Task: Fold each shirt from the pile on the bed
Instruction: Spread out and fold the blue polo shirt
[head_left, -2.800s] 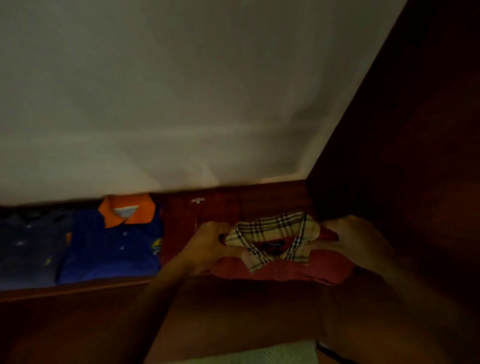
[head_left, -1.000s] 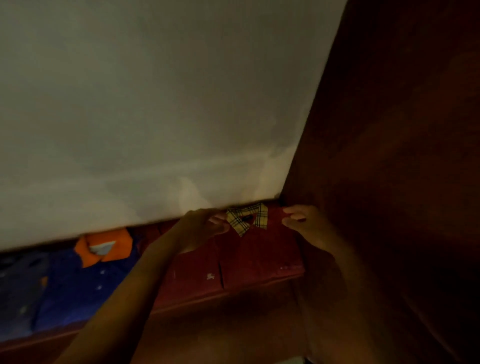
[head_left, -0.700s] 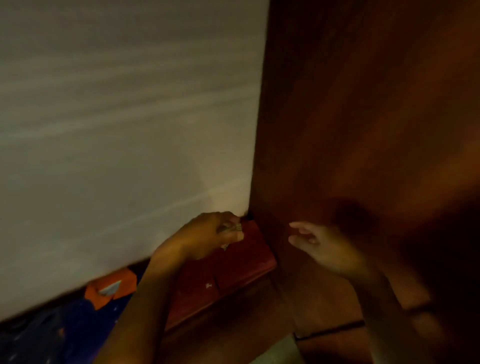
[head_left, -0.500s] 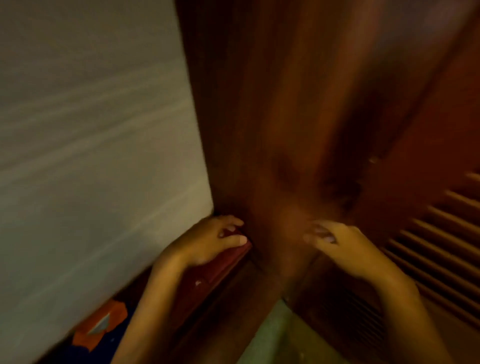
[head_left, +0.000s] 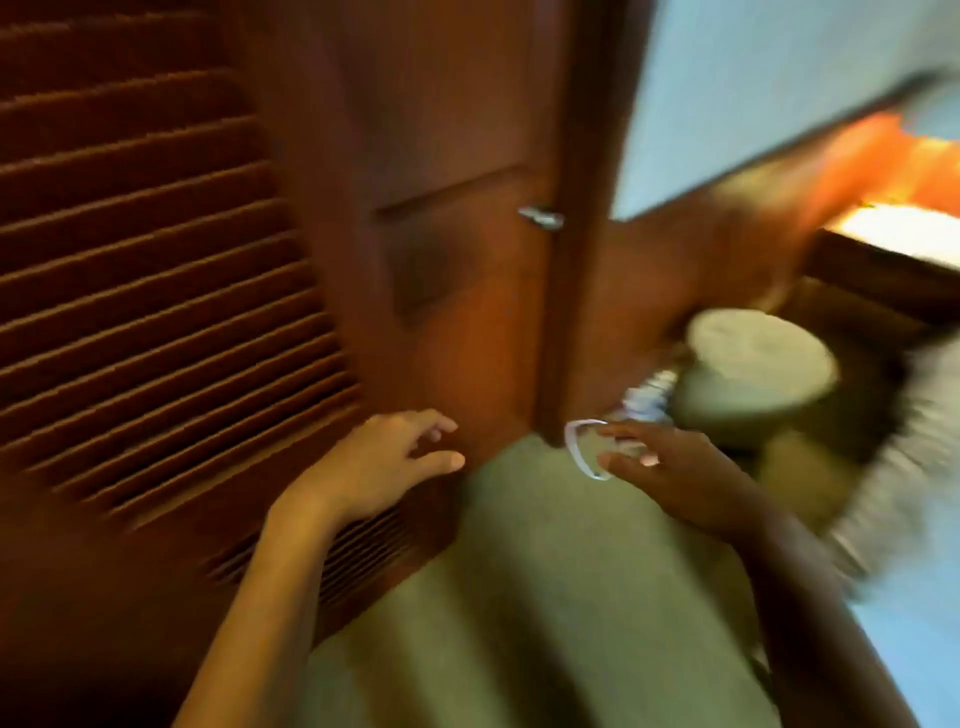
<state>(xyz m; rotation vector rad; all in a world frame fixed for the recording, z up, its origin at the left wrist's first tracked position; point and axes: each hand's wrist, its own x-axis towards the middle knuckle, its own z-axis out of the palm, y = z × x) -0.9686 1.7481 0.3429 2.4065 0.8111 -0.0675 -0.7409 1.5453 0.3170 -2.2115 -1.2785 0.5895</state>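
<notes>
No shirt is in view now; the picture is blurred by motion. My left hand (head_left: 387, 460) hangs in front of the louvred wooden wardrobe door (head_left: 156, 291), fingers loosely curled, holding nothing. My right hand (head_left: 670, 467) is out in front over the floor, fingers relaxed and spread, also holding nothing. A pale, blurred looped thing (head_left: 584, 454) lies on the floor just behind its fingertips; the hand is apart from it.
A plain wooden door (head_left: 457, 260) with a metal handle (head_left: 540, 217) stands beyond the wardrobe. A round pale stool (head_left: 753, 364) sits at the right, with a white furry rug (head_left: 909, 441) beside it. Greenish floor (head_left: 545, 597) spreads below my hands.
Both hands let go of the folded red shirt with the plaid collar on the wardrobe shelf and drew back. My view swung right, off the shelf, to the doors and floor.
</notes>
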